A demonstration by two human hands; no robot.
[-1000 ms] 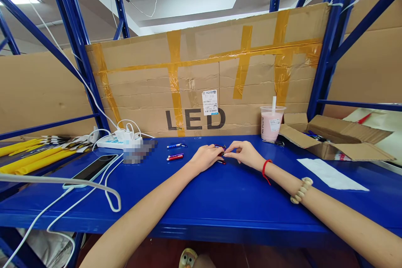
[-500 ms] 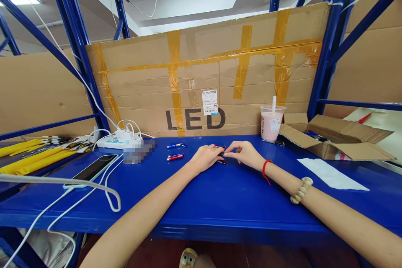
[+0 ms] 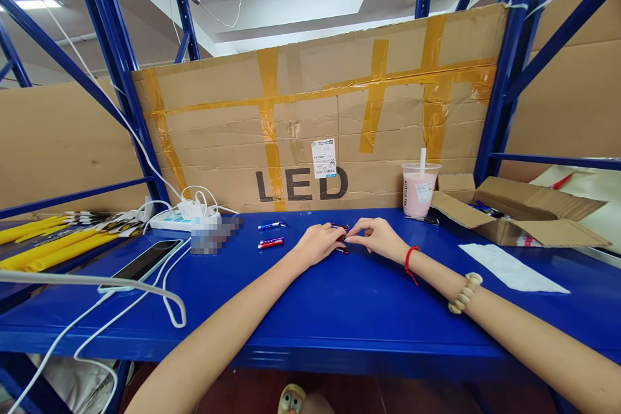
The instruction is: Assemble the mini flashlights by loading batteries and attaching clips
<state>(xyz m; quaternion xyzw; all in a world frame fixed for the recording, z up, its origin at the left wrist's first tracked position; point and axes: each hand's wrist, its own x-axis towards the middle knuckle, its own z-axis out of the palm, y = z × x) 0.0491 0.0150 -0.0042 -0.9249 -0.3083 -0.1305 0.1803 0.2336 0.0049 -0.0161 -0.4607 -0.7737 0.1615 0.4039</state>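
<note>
Hands meet on the bench (image 3: 339, 310). Left hand (image 3: 317, 243) fingers curl over small lights (image 3: 341, 228), and I cannot tell whether they grip. Right hand (image 3: 379, 238) fingers pinch one, narrow. Spare lights (image 3: 270, 243) lie to the left, apart. Cup (image 3: 420, 191) and box (image 3: 509, 213) stand to the right. Nothing has moved since earlier. Cardboard (image 3: 218, 116) reads "LED".

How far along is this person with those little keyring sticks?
Set aside, maybe done: a blue keyring stick and a red keyring stick on the shelf beside the left hand. In hand: that hand and the right hand pinch a small red piece between them. Left, likely: more pieces in the open cardboard box; their number is unclear.
</note>
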